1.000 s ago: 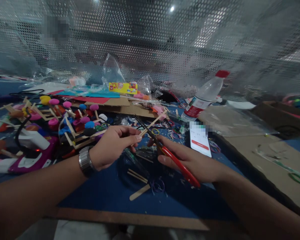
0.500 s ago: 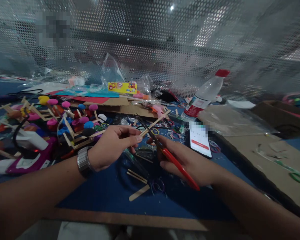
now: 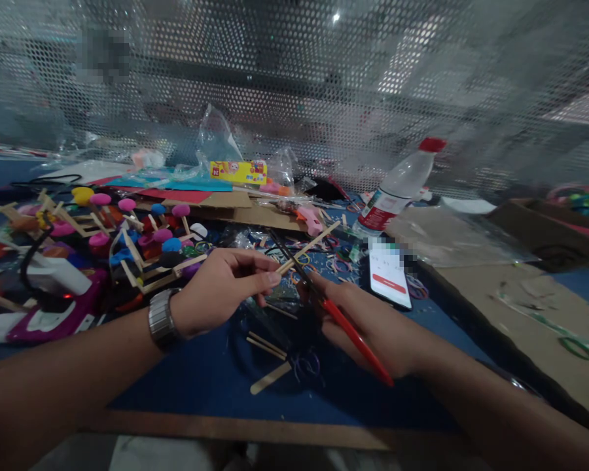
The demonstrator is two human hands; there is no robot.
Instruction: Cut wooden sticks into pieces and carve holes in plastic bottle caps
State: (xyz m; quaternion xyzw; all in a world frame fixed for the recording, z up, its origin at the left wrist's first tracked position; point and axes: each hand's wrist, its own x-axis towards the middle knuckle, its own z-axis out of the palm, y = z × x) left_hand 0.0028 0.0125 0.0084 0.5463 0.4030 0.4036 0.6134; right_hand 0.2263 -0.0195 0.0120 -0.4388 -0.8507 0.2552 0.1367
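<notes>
Between thumb and fingers, my left hand [image 3: 230, 281] pinches the near end of a pale wooden stick [image 3: 319, 239], which points away to the upper right. Red-handled scissors [image 3: 353, 337] are in my right hand [image 3: 368, 314], its fingers wrapped round the handles. Their dark blades cross the stick a little beyond my left fingertips. Below the hands, two thin sticks [image 3: 265, 345] and a flat craft stick [image 3: 269, 379] lie on the blue tabletop [image 3: 201, 392], beside some thin rubber bands [image 3: 307, 366].
To the left is a pile of stick-and-clay pieces [image 3: 132, 248] with a purple glue gun [image 3: 59, 314]. A phone [image 3: 389, 275] and a water bottle [image 3: 397, 190] stand on the right, near cardboard [image 3: 520, 327]. A yellow box [image 3: 238, 171] sits at the back before a perforated metal screen [image 3: 299, 85].
The scissors' handles have swung slightly down, with the blades still across the stick. My left hand keeps its pinch. The whole view has shifted a little.
</notes>
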